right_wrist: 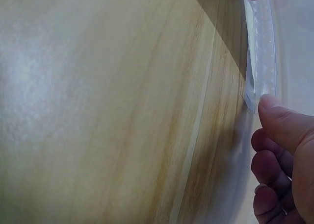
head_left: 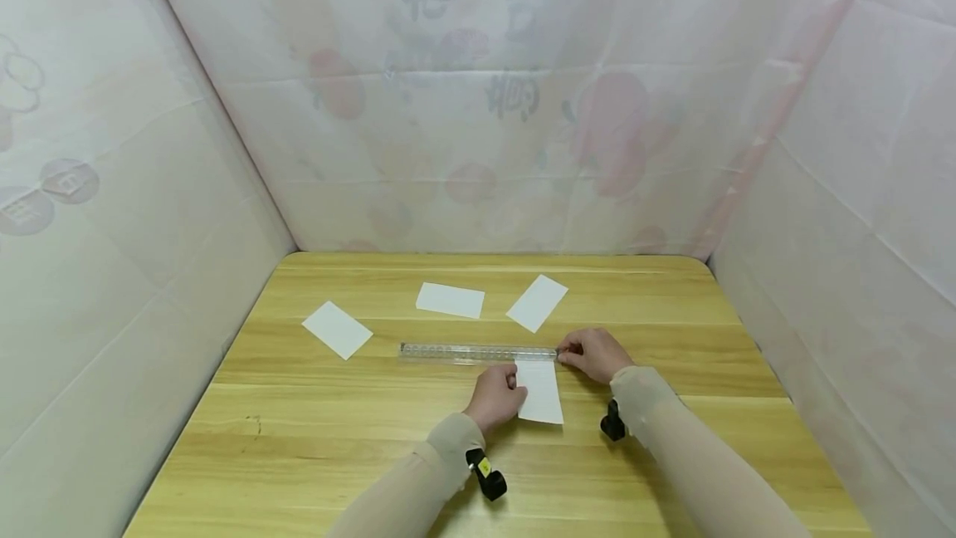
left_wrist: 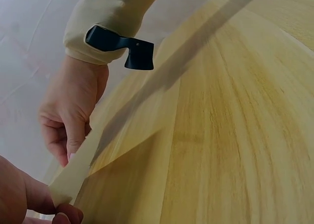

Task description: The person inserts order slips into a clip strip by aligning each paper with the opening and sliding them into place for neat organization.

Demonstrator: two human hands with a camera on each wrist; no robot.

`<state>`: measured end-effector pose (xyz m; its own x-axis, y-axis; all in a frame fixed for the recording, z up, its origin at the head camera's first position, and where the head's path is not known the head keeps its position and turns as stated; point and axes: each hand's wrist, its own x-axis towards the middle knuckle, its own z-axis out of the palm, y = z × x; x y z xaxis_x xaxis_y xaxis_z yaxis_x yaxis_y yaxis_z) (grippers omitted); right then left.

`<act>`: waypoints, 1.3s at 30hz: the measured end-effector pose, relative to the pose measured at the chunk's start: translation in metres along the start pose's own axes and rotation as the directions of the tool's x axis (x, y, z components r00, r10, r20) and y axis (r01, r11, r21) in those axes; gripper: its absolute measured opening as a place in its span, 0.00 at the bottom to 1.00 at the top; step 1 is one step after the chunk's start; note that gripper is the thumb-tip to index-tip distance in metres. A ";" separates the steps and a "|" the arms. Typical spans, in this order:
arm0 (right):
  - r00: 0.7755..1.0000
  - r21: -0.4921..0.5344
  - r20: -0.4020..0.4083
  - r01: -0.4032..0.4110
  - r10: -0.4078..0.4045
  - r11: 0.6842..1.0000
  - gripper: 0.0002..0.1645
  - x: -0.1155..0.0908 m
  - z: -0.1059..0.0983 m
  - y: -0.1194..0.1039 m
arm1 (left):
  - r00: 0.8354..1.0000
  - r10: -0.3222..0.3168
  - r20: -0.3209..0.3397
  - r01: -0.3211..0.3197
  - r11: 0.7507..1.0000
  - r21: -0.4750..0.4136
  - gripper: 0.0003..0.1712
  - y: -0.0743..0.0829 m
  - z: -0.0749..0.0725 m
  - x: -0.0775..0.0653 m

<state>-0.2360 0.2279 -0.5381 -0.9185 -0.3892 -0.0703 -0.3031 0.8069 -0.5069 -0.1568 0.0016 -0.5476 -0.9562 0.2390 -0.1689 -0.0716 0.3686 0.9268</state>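
A long clear plastic strip (head_left: 451, 351) lies sideways across the middle of the table, a row of round marks showing along it. Against its right part is a white paper card (head_left: 541, 398), whose top edge meets the strip; whether it is under or inside it I cannot tell. My left hand (head_left: 496, 398) pinches the card's left side just below the strip. In the left wrist view the card (left_wrist: 76, 172) stands raised off the wood. With thumb and fingers, my right hand (head_left: 597, 354) holds the strip's right end, close to the card's upper right corner.
Behind the strip, three more white cards lie flat: one at the left (head_left: 338, 330), one in the middle (head_left: 451, 300) and one right of it (head_left: 538, 303). Fabric walls (head_left: 478, 173) with faded prints enclose the wooden table (head_left: 314, 438) at the back and sides.
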 end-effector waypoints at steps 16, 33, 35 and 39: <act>0.999 -0.009 -0.020 0.045 -0.045 0.999 0.03 0.001 0.000 0.002 | 0.999 0.047 -0.022 -0.047 0.998 0.035 0.16 0.005 0.006 0.002; 0.999 0.018 -0.018 0.038 -0.037 0.999 0.03 0.000 0.000 0.002 | 0.999 0.011 -0.045 -0.010 1.000 0.015 0.10 0.005 0.012 0.002; 0.999 0.018 -0.012 0.035 -0.035 0.999 0.03 0.000 0.000 0.003 | 0.998 -0.017 -0.056 0.017 1.000 -0.005 0.19 0.005 0.014 0.000; 0.999 0.015 -0.004 0.043 -0.043 0.999 0.03 0.000 -0.001 0.006 | 0.995 -0.084 -0.058 0.081 0.995 -0.051 0.30 0.006 0.016 -0.010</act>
<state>-0.2381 0.2325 -0.5403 -0.9056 -0.4219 -0.0445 -0.3389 0.7826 -0.5221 -0.1434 0.0162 -0.5456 -0.9618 0.1546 -0.2260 -0.1628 0.3405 0.9260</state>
